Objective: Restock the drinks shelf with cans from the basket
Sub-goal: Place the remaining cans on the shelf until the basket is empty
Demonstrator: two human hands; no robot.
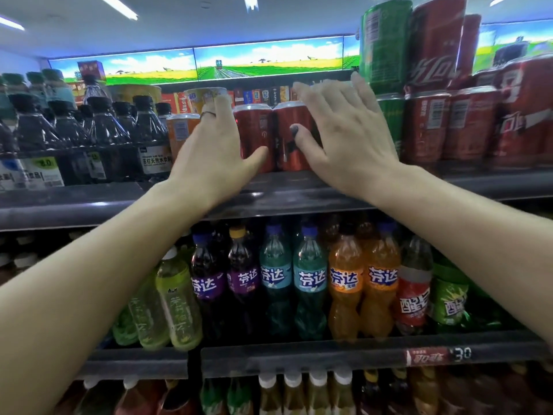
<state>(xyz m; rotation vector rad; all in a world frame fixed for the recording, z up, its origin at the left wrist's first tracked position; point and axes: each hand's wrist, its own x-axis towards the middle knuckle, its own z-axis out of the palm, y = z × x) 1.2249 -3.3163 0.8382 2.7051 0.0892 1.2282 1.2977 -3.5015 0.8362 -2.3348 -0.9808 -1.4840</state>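
Shop shelving fills the view under ceiling strip lights, with a bright landscape panel [269, 59] at 12 o'clock. On the upper shelf [299, 190], dark bottles [119, 136] stand at 9 o'clock, and just right of them an orange can [179, 130]. Next comes the left hand [215, 154], a ring on one finger, its fingers straight and its palm against the left red can [254, 136], thumb lying across the can's lower front. Touching that can stands the right red can [291, 139]; the right hand [347, 136] lies spread on it, fingers straight and fanned, thumb pressed on its front. Both cans stand upright near the shelf's front edge. At 2 o'clock, green and red cans [449, 124] sit in stacked rows. Below, at 6 o'clock, purple, teal and orange bottles [308, 280] line the lower shelf [329, 357].
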